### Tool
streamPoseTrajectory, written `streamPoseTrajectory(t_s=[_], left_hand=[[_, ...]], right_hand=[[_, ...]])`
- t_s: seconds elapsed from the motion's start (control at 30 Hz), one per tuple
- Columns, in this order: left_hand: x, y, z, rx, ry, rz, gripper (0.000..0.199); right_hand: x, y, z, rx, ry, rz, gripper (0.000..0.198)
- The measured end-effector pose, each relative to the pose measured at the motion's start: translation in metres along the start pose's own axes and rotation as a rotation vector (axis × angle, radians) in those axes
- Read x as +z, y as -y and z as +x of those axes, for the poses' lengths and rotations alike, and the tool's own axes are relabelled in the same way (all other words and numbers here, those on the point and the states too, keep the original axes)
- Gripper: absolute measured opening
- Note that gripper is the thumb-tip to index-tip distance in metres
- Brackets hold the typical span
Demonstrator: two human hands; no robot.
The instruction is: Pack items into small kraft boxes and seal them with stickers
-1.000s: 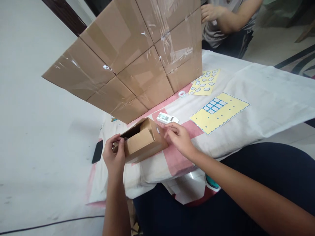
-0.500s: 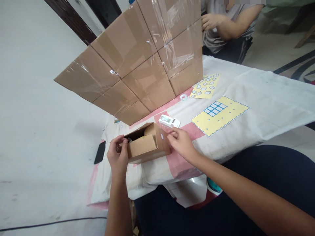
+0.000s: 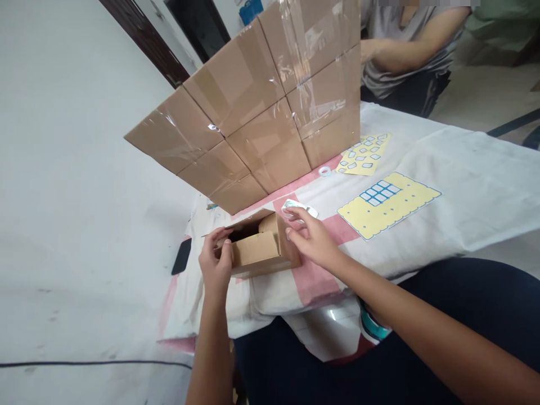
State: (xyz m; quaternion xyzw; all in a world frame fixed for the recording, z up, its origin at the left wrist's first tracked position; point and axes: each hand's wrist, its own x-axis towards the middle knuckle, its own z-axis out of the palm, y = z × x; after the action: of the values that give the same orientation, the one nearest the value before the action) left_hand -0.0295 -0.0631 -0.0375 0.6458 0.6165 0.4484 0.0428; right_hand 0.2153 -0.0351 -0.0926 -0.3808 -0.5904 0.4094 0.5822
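Note:
A small cardboard box (image 3: 255,253) stands on the table with its top open and flaps up. My left hand (image 3: 216,259) grips its left end, thumb and fingers closed on the cardboard edge. At the right end, my right hand (image 3: 312,236) has its fingers apart, thumb close to the box's end wall; whether it touches cannot be made out. Behind those fingers lies a white plastic device (image 3: 312,210), partly hidden. The inside of the box is mostly in shadow.
A tall taped cardboard panel (image 3: 270,129) stands behind the box. Two yellow paper cut-outs, a near one (image 3: 379,214) and a far one (image 3: 365,154), lie right, near a tape roll (image 3: 324,171). A black phone (image 3: 181,257) lies left. Another person (image 3: 400,56) sits beyond.
My right hand has moved up slightly from the box's end, its fingers spreading and covering part of the white device. The left hand stays on the box. The whole view has shifted.

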Motion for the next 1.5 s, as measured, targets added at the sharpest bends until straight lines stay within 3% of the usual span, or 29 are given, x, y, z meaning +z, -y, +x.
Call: streamPoseTrajectory(t_s=[0.13,0.43,0.63,0.83,1.0,1.27,1.5], left_hand=[[-0.001,0.001,0.003,-0.018,-0.014,0.010,0.032],[-0.007,0.007,0.007,-0.034,-0.144,-0.118,0.031],[-0.020,0.012,0.010,-0.016,-0.143,-0.216,0.033],[-0.019,0.014,0.010,0.022,-0.135,-0.272,0.030],[-0.011,0.014,0.010,0.022,-0.129,-0.344,0.030],[-0.032,0.023,0.023,-0.144,0.127,-0.403,0.036],[-0.050,0.014,0.033,-0.272,0.388,-0.462,0.035]], right_hand=[[0.006,0.007,0.014,-0.094,0.083,-0.052,0.051],[0.010,0.016,0.030,-0.163,0.053,-0.088,0.049],[0.008,0.020,0.034,-0.300,0.224,-0.117,0.052],[0.016,0.036,0.031,-0.360,0.269,-0.263,0.056],[0.023,0.034,0.025,-0.429,0.324,-0.479,0.032],[0.017,0.032,0.025,-0.447,0.382,-0.609,0.028],[0.019,0.036,0.025,-0.405,0.409,-0.699,0.030]])
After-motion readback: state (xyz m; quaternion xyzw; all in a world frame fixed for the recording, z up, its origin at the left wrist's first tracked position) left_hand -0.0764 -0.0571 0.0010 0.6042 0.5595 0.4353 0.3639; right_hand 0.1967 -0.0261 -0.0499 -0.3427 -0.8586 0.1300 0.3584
